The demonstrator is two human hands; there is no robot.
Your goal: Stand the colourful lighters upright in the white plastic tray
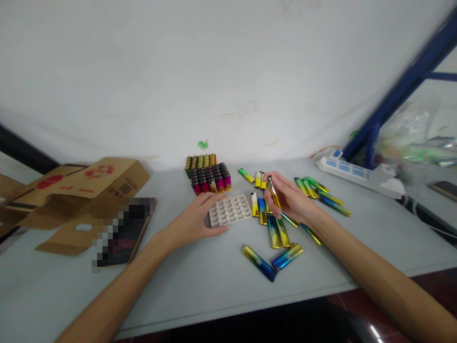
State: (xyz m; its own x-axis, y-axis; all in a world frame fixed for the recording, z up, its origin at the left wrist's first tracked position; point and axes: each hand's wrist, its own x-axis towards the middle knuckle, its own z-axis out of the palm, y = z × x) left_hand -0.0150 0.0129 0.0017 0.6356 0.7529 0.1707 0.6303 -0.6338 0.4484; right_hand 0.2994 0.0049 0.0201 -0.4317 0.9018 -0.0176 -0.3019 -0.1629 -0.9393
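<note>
A lighter (274,191), long axis eleven to five, is pinched in the right hand (291,200), with the slotted tray (232,208) at its nine o'clock pressed under the flat left hand (194,221).

Empty white tray (230,209) with rows of round sockets, lying flat on grey table (214,286).

Left hand (194,220) lies against the tray's left edge, fingers spread loosely, thumb along its near rim.

Right hand (291,200) is just right of the tray, pinching a gold lighter (274,191) that tilts, cap up.

Loose lighters (274,231), blue and yellow, are scattered right of the tray and nearer than it. More green-yellow ones (321,193) lie farther right.

Packed block of lighters (208,174) stands upright just behind the tray.

Opened cardboard box (89,183) well to the tray's left. White power strip (352,172) far right, at the back.
</note>
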